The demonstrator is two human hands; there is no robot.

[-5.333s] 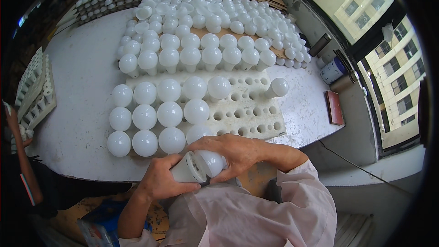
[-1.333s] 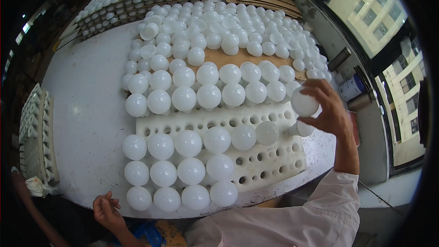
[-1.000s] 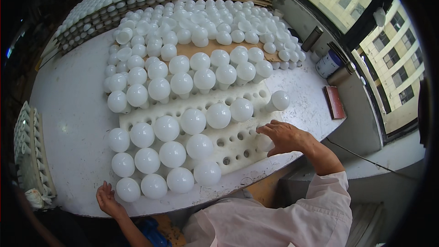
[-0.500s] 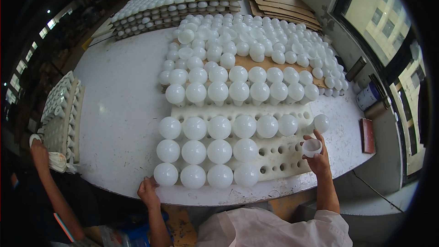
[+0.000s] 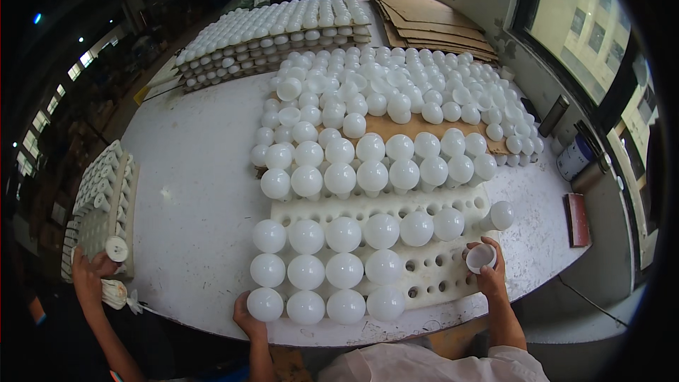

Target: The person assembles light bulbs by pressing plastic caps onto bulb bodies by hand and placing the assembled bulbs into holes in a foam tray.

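Observation:
My right hand (image 5: 489, 269) is closed round a white, hollow light-bulb cover (image 5: 481, 257), its open rim facing up. It is at the right end of a white foam tray (image 5: 438, 290) with rows of holes. Globe-shaped white bulbs (image 5: 344, 270) stand in rows on the tray's left and middle part, and bare holes show at the front right. My left hand (image 5: 249, 320) is at the tray's front left corner, against the nearest bulb (image 5: 265, 305), which hides its fingertips. Another white bulb (image 5: 501, 216) stands at the tray's right end.
Behind the tray, many loose white covers (image 5: 396, 85) lie on brown cardboard. Stacked trays of covers (image 5: 276, 25) stand far left, cardboard sheets (image 5: 431, 18) far right. At left, a co-worker's hand (image 5: 88, 276) is near a round white piece (image 5: 117, 248) and an upright tray (image 5: 124, 205).
The view has tilted up, so everything sits lower in it. My right hand still holds the cover near the same spot. The co-worker's hand has moved right, toward the upright tray.

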